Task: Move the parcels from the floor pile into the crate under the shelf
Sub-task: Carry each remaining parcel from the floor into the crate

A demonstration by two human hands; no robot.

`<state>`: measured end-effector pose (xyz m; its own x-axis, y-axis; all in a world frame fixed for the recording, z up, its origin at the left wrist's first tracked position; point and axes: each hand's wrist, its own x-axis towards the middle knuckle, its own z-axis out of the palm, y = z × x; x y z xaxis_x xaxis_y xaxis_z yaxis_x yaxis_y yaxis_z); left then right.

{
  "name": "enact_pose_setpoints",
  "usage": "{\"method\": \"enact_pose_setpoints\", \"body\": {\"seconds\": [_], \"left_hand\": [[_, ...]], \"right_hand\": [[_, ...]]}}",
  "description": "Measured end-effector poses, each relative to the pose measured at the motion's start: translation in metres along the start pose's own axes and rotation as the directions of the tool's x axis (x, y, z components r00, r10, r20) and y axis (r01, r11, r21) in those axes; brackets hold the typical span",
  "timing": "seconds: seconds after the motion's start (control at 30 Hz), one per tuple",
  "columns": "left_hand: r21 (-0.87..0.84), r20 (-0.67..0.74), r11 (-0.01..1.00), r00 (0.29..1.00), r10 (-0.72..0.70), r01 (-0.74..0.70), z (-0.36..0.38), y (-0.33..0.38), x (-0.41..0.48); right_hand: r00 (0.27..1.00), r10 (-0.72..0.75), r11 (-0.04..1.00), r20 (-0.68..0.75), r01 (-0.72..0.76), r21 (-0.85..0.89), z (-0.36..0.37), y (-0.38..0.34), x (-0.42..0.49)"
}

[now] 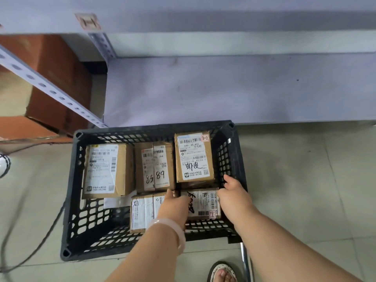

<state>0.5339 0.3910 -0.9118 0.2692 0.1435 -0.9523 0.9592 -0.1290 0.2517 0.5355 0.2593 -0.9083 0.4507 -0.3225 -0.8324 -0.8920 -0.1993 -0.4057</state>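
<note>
A black slotted crate [71,200] stands on the floor in front of the grey shelf [223,88]. Inside lie several brown cardboard parcels with white labels: a large one [105,169] at the left, one marked "85 89" [154,165] in the middle, one marked "2-2" [193,157] at the back right, and one [142,212] at the front. Both hands hold a small labelled parcel [203,202] at the front right of the crate. My left hand [173,206] grips its left end. My right hand [234,196] grips its right end beside the crate wall.
An orange-brown carton [50,82] stands at the left behind a perforated shelf post [50,90]. A dark cable [30,253] runs over the tiled floor at the left. A metal bar [246,261] and a sandalled foot [223,273] are at the bottom.
</note>
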Motion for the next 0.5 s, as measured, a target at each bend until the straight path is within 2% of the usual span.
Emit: {"method": "enact_pose_setpoints", "body": {"seconds": [0.03, 0.07, 0.13, 0.37, 0.5], "left_hand": [[-0.072, -0.051, 0.997, 0.999, -0.007, 0.003, -0.006, 0.003, -0.01], [-0.02, -0.068, 0.999, 0.997, 0.029, -0.03, -0.013, 0.005, -0.019], [0.058, -0.004, 0.996, 0.997, 0.072, -0.071, -0.029, 0.02, -0.049], [0.119, 0.029, 0.957, 0.964, 0.263, -0.264, -0.062, 0.096, -0.206], [0.076, 0.11, 0.881, 0.882, 0.458, -0.467, -0.071, 0.136, -0.323]], "right_hand": [[1.0, -0.003, 1.0, -0.001, 0.003, 0.003, -0.006, -0.005, -0.008], [1.0, -0.007, 1.0, -0.002, 0.007, 0.008, -0.013, -0.012, -0.018], [1.0, -0.02, 1.0, -0.011, 0.02, 0.01, -0.029, -0.028, -0.043], [0.999, -0.049, 0.984, -0.009, 0.05, 0.173, -0.105, -0.11, -0.183], [0.986, -0.132, 0.944, -0.1, 0.156, 0.291, -0.159, -0.153, -0.287]]}}
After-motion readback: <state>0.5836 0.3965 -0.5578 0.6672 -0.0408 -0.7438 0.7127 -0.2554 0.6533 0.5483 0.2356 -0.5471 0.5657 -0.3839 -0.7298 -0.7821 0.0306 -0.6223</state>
